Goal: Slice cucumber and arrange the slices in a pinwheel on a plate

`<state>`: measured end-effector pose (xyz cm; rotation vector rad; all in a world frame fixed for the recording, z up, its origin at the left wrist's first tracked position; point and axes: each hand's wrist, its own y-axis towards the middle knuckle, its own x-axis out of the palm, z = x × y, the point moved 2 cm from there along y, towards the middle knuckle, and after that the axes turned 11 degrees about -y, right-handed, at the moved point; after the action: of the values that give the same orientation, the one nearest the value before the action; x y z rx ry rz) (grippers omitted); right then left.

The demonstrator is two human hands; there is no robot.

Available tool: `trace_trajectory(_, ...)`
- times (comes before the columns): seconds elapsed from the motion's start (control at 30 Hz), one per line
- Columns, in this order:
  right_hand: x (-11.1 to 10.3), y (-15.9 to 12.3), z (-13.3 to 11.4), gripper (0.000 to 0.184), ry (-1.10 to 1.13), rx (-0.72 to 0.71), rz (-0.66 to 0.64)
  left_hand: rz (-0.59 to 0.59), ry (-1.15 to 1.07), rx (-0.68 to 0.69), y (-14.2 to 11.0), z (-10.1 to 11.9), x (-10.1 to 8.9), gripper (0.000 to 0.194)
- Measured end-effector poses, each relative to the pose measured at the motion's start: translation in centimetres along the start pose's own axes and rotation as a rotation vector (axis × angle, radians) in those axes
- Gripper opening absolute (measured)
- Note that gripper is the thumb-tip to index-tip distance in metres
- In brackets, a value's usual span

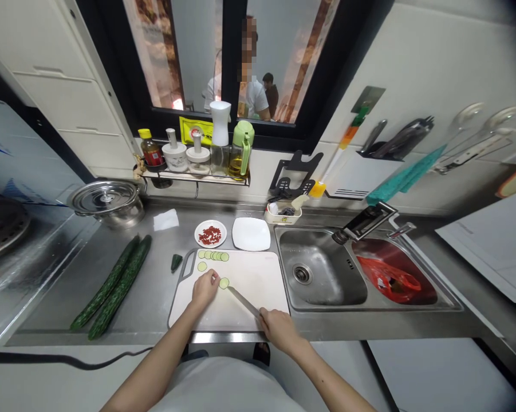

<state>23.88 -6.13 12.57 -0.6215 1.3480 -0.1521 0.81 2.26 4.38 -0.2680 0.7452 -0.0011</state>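
Two whole cucumbers [120, 289] lie at lower left; on one cutting board [253, 272], lower centre, one knife [244, 301], gripped by the right hand [279, 329], points at one slice [224, 283] beside the left hand [205, 289], fingers curled, its grip indeterminable.

Only blurred, unreadable marks on red bottle label [154, 157], yellow packet [188, 131], cutting board [258, 286].

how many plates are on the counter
2. A round plate holding small red pieces sits behind the left part of the cutting board; a squarish white plate is just right of it, nearer the sink.
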Motion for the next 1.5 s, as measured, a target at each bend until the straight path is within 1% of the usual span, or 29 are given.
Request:
trace_trajectory(0.07,0.2,0.1,0.0,0.032,0.056,0.029,0.048,0.000,0.004,0.000,-0.1,0.0,0.0,0.015)
trace_trajectory(0.13,0.2,0.5,-0.1,0.033,0.117,0.087,0.079,0.000,0.008,-0.003,-0.1,0.1,0.1,0.015)
trace_trajectory(0.27,-0.4,1.7,-0.5,0.037,0.209,0.237,0.084,-0.009,0.016,-0.024,-0.2,0.2,0.1,0.015)
trace_trajectory(0.37,-1.0,2.5,-0.9,0.037,0.234,0.289,0.074,-0.015,0.023,-0.019,-0.4,0.5,0.2,0.019)
trace_trajectory(0.53,-1.0,3.1,-1.3,0.035,0.203,0.282,0.071,-0.021,0.062,0.017,-1.0,1.5,0.2,0.025)
trace_trajectory(0.7,-0.6,3.5,-1.4,0.034,0.184,0.277,0.055,-0.045,0.111,0.019,-1.1,2.0,0.2,0.021)
trace_trajectory(0.93,-0.4,3.6,-1.8,0.035,0.178,0.266,0.044,-0.059,0.118,0.000,-1.0,2.3,0.1,0.017)
trace_trajectory(1.17,0.0,3.8,-1.6,0.037,0.191,0.254,0.041,-0.029,0.070,-0.005,-1.1,2.8,-0.2,0.009)
trace_trajectory(1.37,0.0,4.1,-1.5,0.036,0.189,0.250,0.020,-0.048,-0.024,-0.042,-1.0,2.2,-0.4,0.008)
trace_trajectory(1.5,-0.1,4.1,-1.5,0.037,0.187,0.244,0.034,0.003,-0.095,-0.061,-0.6,1.2,-0.9,0.007)
